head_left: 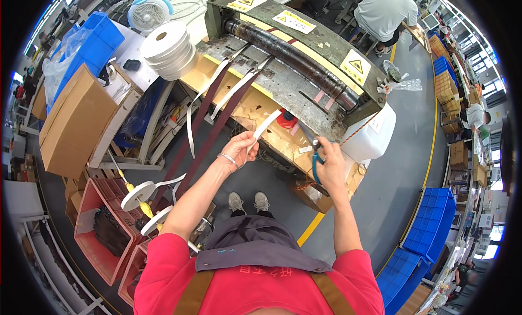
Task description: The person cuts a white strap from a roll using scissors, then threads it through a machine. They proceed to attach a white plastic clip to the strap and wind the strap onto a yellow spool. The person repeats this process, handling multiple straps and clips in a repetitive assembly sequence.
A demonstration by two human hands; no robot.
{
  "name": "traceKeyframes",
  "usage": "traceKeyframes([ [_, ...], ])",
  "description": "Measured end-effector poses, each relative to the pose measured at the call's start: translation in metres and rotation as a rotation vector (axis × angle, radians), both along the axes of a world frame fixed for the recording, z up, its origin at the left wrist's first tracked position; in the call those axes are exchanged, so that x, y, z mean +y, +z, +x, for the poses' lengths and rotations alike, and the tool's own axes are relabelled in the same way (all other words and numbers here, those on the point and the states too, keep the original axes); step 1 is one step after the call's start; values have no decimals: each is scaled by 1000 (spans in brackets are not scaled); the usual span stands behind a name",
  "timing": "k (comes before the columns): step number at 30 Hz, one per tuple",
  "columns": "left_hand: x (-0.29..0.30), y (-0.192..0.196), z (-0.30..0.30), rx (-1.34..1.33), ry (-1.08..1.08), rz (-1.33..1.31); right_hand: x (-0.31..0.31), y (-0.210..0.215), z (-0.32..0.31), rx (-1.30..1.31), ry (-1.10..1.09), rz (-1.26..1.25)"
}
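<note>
My left hand [239,150] is closed round a short strip of white tape [267,124], whose free end points up and to the right over the machine's wooden front tray [249,111]. In my right hand [331,167] is a pair of scissors [317,161] with blue handles, blades pointing up and left, apart from the strip. A red round object [286,119] lies in the tray between both hands. To the left of my left hand, dark maroon bands [207,131] and white tapes [203,87] run down from the roller machine [291,56].
A stack of white tape rolls [167,54] stands left of the machine. White reels [138,196] hang on a rod at lower left, above red crates [103,228]. A white jug [375,133] stands at the machine's right. Blue crates [429,222] line the aisle; a person [387,13] sits beyond.
</note>
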State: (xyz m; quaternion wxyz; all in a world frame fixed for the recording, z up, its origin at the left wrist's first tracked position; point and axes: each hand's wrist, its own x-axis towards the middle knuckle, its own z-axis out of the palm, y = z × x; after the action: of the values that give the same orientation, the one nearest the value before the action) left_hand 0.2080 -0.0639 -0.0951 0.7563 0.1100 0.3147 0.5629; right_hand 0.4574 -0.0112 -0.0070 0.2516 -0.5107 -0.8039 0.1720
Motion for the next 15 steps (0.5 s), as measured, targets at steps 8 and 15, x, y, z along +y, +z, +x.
traceKeyframes([
  [8,10,-5,20,-8,46,22,10,-2,-7,-135,252,-748],
  [15,13,-2,32,182,-21,14,21,-13,-12,-77,410,-852],
])
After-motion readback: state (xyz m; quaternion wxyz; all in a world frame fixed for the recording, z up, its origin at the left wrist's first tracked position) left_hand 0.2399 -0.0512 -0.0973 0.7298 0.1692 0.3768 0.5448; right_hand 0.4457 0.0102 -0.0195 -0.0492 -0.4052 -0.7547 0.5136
